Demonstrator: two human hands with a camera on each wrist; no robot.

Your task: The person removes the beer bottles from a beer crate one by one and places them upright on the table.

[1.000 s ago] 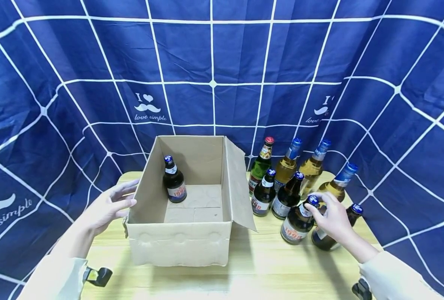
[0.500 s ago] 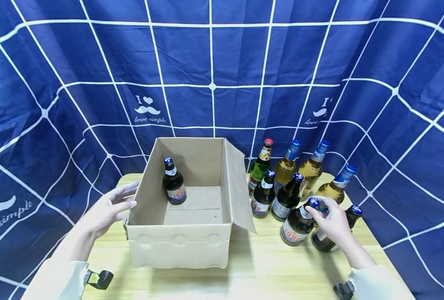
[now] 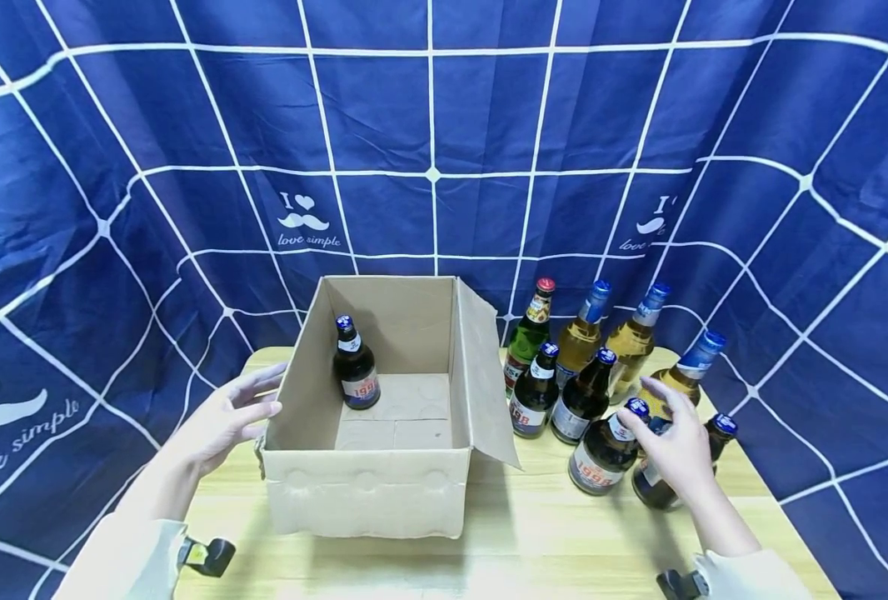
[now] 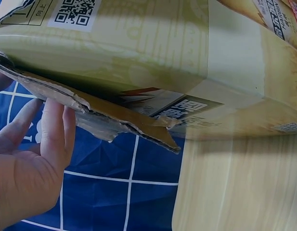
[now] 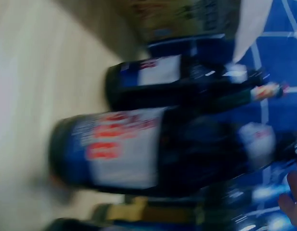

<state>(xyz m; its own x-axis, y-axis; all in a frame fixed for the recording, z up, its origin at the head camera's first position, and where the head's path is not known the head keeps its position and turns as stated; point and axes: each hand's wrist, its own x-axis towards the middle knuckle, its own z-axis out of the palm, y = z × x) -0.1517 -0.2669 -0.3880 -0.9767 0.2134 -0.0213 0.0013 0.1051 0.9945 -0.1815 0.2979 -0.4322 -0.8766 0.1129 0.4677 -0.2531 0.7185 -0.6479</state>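
My left hand (image 3: 222, 429) has its fingers extended against the outer left side of an open cardboard box (image 3: 361, 493); in the left wrist view, fingers (image 4: 53, 125) touch the box's folded-down flap (image 4: 97, 103). Inside the box, toward its left wall, one dark beer bottle (image 3: 356, 375) stands upright. My right hand (image 3: 676, 442), thumb and fingers spread apart, is beside the neck of the nearest dark beer bottle (image 3: 601, 458), which stands upright on the table. The right wrist view is blurred, with this bottle's label (image 5: 124, 149) large and fingertips (image 5: 290, 197) by its neck.
Right of the box stand more upright bottles: a green one with a red cap (image 3: 528, 337), several pale gold ones such as this bottle (image 3: 631, 337), and several dark ones. The box's right flap (image 3: 486, 375) slants outward toward them. Blue gridded cloth (image 3: 384, 125) hangs behind the table (image 3: 549, 542).
My right hand's fingers were around the bottle's neck and have now spread away from it. The bottle stays in about the same place. My left hand stays at the box.
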